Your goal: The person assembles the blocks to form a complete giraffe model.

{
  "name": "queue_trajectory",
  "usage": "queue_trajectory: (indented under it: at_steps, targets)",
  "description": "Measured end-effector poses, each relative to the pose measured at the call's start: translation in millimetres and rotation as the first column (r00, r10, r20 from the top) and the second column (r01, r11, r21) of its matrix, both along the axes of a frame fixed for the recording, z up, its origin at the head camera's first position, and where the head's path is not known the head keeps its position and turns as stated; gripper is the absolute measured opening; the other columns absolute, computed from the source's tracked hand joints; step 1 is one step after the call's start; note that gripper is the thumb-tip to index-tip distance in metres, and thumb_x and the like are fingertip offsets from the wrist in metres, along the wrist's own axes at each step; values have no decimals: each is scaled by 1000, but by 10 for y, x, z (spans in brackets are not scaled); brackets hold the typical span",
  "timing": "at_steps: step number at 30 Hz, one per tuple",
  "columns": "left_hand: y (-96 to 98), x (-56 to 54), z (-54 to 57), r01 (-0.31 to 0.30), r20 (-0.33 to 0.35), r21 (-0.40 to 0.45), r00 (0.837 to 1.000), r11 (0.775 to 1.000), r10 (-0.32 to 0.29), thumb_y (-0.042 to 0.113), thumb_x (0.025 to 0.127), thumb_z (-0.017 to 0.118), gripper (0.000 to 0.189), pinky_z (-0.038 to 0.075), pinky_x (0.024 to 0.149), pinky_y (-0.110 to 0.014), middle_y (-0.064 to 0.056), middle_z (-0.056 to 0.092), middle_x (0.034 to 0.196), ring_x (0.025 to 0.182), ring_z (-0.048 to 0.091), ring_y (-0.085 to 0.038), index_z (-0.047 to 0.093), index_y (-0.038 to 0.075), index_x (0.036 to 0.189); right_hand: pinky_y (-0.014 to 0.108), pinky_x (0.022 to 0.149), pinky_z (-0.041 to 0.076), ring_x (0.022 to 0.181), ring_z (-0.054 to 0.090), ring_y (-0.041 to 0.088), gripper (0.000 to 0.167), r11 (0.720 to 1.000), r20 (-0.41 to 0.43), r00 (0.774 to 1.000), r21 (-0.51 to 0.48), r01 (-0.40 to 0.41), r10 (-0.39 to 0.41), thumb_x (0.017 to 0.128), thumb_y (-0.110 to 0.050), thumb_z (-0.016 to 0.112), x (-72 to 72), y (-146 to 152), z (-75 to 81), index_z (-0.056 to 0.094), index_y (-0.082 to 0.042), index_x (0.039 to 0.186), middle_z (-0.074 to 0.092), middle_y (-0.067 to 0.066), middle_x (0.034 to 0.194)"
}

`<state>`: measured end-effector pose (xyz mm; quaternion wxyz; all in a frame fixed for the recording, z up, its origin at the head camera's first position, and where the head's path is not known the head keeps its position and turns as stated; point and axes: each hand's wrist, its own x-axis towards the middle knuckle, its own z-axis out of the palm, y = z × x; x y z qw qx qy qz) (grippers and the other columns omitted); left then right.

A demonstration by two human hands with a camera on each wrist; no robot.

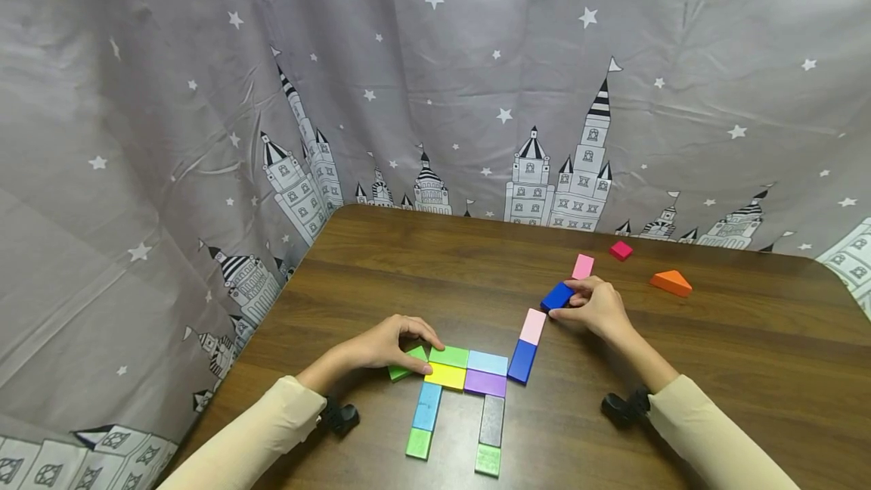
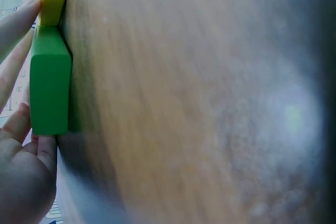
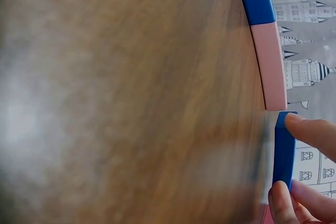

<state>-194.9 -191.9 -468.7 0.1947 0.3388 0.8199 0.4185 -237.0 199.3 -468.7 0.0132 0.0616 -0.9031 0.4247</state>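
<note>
My right hand (image 1: 599,308) pinches a dark blue block (image 1: 557,297) by its ends, thumb on the near end and fingers on the far end. Just below that block lies a pale pink block (image 1: 533,327), joined end to end with another blue block (image 1: 522,361). My left hand (image 1: 384,344) rests at the left end of a two-row group, its thumb at the yellow block (image 1: 445,376) and a fingertip at the light green block (image 1: 449,356). Beneath the left palm, a slanted green block (image 2: 50,87) sits partly hidden from the head view.
Light blue (image 1: 488,362) and purple (image 1: 486,383) blocks complete the group's right side. Two legs of blocks extend toward me, one with a grey block (image 1: 492,420). Beyond the right hand lie a pink block (image 1: 582,266), a red block (image 1: 621,250) and an orange triangular block (image 1: 671,283).
</note>
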Motion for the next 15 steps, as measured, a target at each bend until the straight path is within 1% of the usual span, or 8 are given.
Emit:
queue_trajectory:
  at_steps: [4,10,15]
  targets:
    - [-2,1,-1,4,-6,1,1000,1000,-4,19,82,84,33,45,100,-31,5,68,113,111,59,-12,75,13,113,28,72,51,83,67,27,57,1000,4,1000,-3,-13,13,71,-16,92,-27,-48,-9,69,11,115,64,18,96]
    - [-5,2,-1,17,-16,13,1000,1000,-17,19,83,83,32,46,100,-33,3,68,113,110,59,-13,75,12,113,30,72,51,83,65,25,58,1000,14,999,6,-31,31,70,-15,92,-69,-80,-8,68,12,116,62,16,94]
    - [-6,-4,-7,18,-16,15,1000,1000,-18,19,84,83,32,47,99,-32,3,68,113,110,59,-13,75,11,113,24,68,50,82,65,23,58,999,25,999,3,-43,43,71,-13,92,-108,-79,-8,67,12,117,62,17,94]
